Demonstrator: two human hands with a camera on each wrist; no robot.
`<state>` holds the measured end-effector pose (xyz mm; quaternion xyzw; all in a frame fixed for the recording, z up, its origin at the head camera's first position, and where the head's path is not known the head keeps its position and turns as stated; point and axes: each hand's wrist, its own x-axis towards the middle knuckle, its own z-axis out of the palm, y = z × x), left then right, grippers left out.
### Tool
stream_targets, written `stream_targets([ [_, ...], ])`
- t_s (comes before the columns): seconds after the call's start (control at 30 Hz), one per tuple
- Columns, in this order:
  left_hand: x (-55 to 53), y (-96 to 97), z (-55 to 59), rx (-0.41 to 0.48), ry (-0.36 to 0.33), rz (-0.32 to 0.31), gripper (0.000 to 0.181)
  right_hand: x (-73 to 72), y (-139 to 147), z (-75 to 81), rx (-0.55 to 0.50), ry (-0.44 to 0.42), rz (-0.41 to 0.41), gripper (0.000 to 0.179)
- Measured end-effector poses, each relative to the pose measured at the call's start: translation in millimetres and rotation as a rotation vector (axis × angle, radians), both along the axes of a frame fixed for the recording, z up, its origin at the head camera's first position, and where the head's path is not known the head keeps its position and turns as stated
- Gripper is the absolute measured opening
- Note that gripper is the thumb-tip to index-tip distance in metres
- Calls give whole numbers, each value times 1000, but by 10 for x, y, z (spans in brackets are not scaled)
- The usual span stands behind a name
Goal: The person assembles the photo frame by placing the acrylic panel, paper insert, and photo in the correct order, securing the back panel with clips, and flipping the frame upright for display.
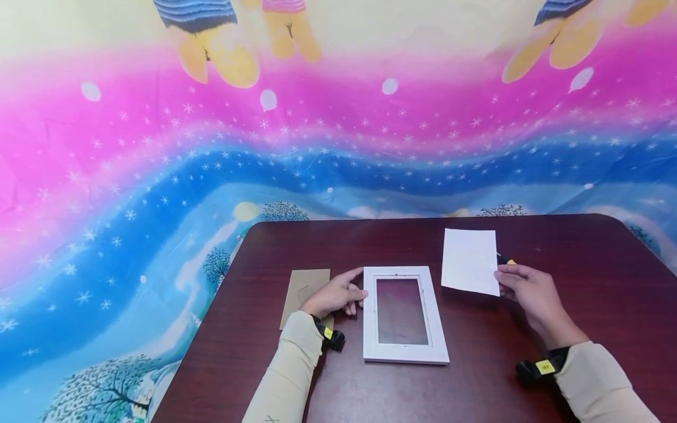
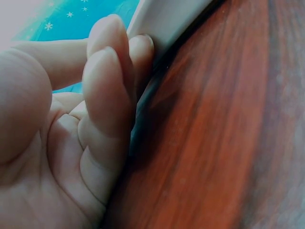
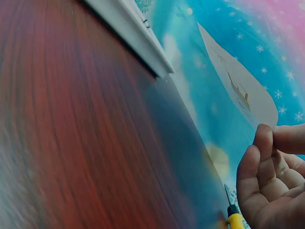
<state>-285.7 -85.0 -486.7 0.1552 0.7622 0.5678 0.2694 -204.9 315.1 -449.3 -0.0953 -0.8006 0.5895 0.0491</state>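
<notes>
A white picture frame (image 1: pixel 439 346) lies on the table, its back facing up and its clear pane framed in the middle. My left hand (image 1: pixel 338 292) rests against the left edge of the frame, thumb and index finger touching it; in the left wrist view, bent fingers (image 2: pixel 107 90) meet the side of the frame (image 2: pixel 167 24). To the right, my right hand (image 1: pixel 531 294) pinches a white sheet of paper (image 1: pixel 469 261) by its lower right edge, above the table. The right wrist view shows printing on the other side of the paper (image 3: pixel 233 76).
A brown backing board (image 1: pixel 307 282) with a stand flap lies left of the frame, partly under the left forearm. Behind the paper lies a yellow and black screwdriver (image 1: pixel 506 260), partly hidden. The dark wooden table (image 1: pixel 396 241) ends at a colourful printed cloth (image 1: pixel 344 117).
</notes>
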Motion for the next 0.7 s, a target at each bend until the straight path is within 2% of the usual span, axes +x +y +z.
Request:
stream_targets([
  [0.23,0,-1,-1,-4,12,-1,72,34,-74,14,-52,9,5,51],
  [0.53,28,0,45,1,0,-1,72,61,-159,-23,-66,15,6,48],
  [0.7,37,11,43,7,-2,5,72,82,-194,-36,-42,-6,16,53],
])
